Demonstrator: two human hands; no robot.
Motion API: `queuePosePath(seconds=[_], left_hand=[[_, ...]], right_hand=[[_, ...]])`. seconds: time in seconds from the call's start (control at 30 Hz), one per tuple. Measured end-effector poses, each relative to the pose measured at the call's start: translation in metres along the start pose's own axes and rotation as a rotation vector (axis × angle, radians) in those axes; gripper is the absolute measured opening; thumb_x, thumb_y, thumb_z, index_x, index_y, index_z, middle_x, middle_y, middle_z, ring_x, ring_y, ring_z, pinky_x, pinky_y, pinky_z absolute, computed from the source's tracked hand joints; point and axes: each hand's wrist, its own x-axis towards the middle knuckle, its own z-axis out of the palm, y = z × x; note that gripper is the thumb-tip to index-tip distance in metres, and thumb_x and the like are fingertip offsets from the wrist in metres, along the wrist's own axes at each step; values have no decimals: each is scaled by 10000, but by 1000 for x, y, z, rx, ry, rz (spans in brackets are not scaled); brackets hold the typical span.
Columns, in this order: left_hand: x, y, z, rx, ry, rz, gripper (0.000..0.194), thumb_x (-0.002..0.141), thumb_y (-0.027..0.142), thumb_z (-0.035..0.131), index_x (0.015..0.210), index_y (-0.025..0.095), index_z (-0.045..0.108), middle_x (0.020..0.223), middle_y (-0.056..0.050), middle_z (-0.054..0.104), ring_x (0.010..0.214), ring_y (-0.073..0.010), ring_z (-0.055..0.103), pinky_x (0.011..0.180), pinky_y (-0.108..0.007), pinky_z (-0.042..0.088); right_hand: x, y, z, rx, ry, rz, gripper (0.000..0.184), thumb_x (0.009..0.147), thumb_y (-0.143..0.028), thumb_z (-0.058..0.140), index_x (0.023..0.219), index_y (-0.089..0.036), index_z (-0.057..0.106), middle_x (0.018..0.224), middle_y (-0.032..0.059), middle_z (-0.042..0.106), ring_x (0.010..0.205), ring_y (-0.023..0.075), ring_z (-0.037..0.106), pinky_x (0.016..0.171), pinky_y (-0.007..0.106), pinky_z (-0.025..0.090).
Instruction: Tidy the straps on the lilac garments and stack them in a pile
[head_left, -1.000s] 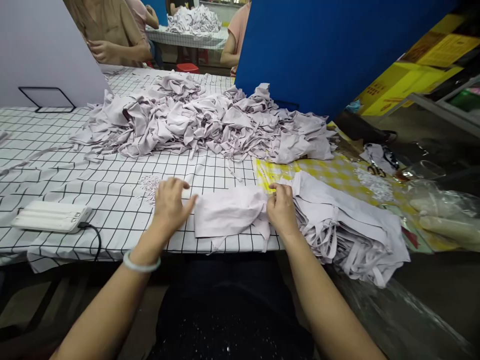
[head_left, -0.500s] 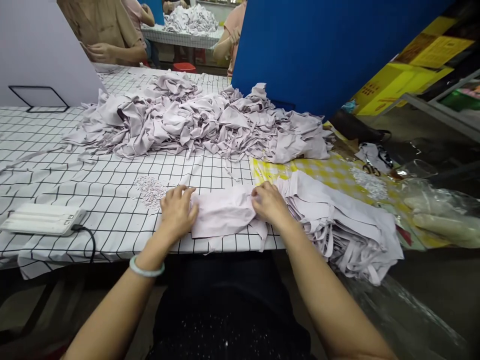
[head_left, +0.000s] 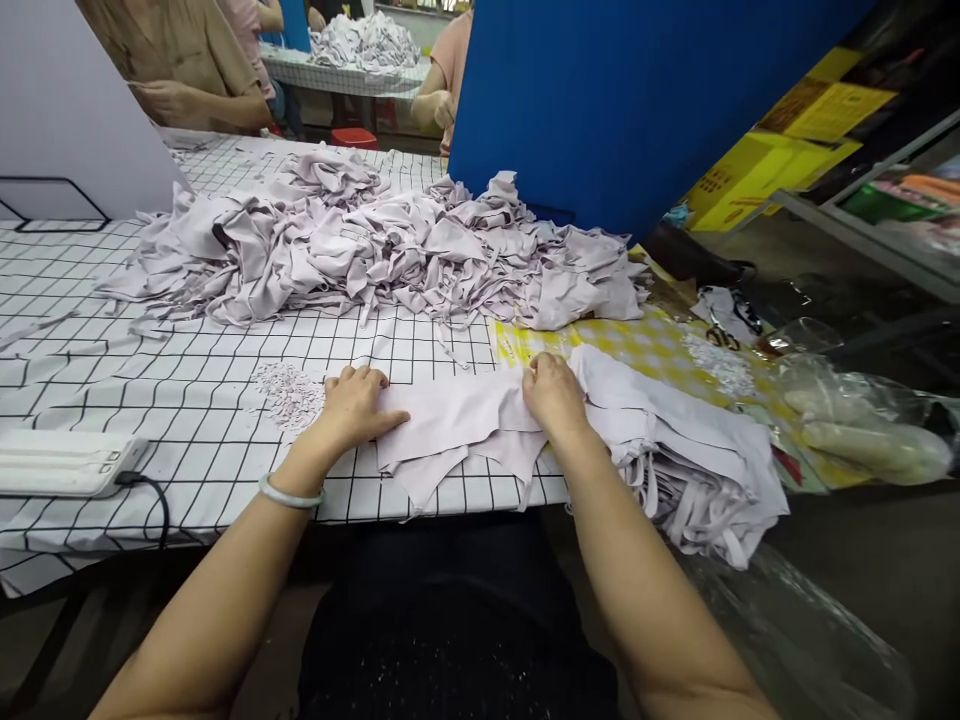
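A pale lilac piece of cloth point(head_left: 450, 410) lies stretched sideways on the table before me, its lower flaps hanging toward the front edge. My left hand point(head_left: 356, 408) rests on the cloth's left end, thumb extended across it and apart from the bent fingers. At the other end, my right hand point(head_left: 553, 395) pinches the cloth; its fingertips are partly hidden. Just right of that hand is a layered stack of similar cloth pieces point(head_left: 675, 420) with straps hanging from its near side. A scatter of small pale bits point(head_left: 289, 395) lies left of my left hand.
A large heap of crumpled lilac cloth point(head_left: 390, 240) spans the table behind my hands. A white power bank point(head_left: 67, 462) with a black cable sits at the left. Blue point(head_left: 600, 100) and white panels point(head_left: 67, 110) stand behind. Scissors point(head_left: 721, 338) lie at right. Other people sit beyond.
The cloth is now spread wider and flatter, with its lower flaps showing. My right hand has moved slightly right along with its end, and my left thumb has stretched out over the cloth.
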Motion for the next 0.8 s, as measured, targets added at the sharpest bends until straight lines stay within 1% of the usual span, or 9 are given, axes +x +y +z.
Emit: queuePosePath(seconds=[0.1,0.17,0.27,0.33,0.43,0.57,0.67,0.73,0.8], left_hand=[[7,-2,-11,-35,-156,27,77,743,243,656,754,197,595,927,-95,660,977,-318,562,853,-438,394],[9,-7,-21,-67,-168,-15,62,728,149,616,744,197,580,849,-72,649,870,-272,576,784,-393,411],[-2,-9,-25,-36,101,-68,269,744,210,685,998,192,597,1035,-106,637,969,-301,562,792,-406,435],[-23,-5,-15,-2,300,-13,394,783,275,702,1140,187,559,1184,-137,588,1075,-329,520,851,-442,436],[-66,1,11,3,404,87,280,874,283,615,1125,174,554,1212,-155,570,1097,-325,504,891,-463,421],[-110,-11,23,38,209,187,90,908,268,573,953,192,590,1044,-98,621,959,-278,561,888,-480,387],[-111,-16,14,50,100,246,176,953,293,524,834,192,604,899,-58,645,838,-231,584,890,-481,383],[-97,-12,13,64,161,251,225,981,327,482,923,183,645,1016,-97,675,930,-255,608,919,-481,401],[-80,-7,20,92,207,256,324,982,382,483,1176,166,626,1291,-158,621,1166,-319,571,1000,-511,399]], right_hand=[[-5,-7,10,-1,-144,-12,166,822,-87,510,947,-137,606,873,166,637,844,306,594,764,392,433],[-8,-11,13,25,-167,-42,263,779,-12,483,972,-141,606,878,152,646,848,290,604,773,375,442],[-19,-18,7,76,-126,-94,312,794,-17,465,1052,-145,586,1004,160,637,965,289,602,857,374,452],[-36,-21,-2,133,-48,-167,277,827,-61,465,1066,-150,576,1043,159,618,1001,294,591,884,386,459],[-73,-21,-16,231,-7,-357,237,849,-93,475,1045,-176,580,1017,124,620,983,279,594,882,388,475],[-108,-7,-27,213,-75,-446,203,845,-103,498,994,-189,606,1024,111,649,985,279,599,878,399,476],[-100,-4,-25,224,-89,-411,153,890,-155,472,888,-194,620,878,91,660,867,256,611,825,391,488],[-82,-12,-18,238,-74,-356,240,946,-233,421,1001,-170,647,1014,135,686,1006,272,618,925,418,478],[-65,-24,-11,198,-152,-271,390,973,-338,397,1229,-133,608,1315,184,616,1269,304,526,1084,482,391]])
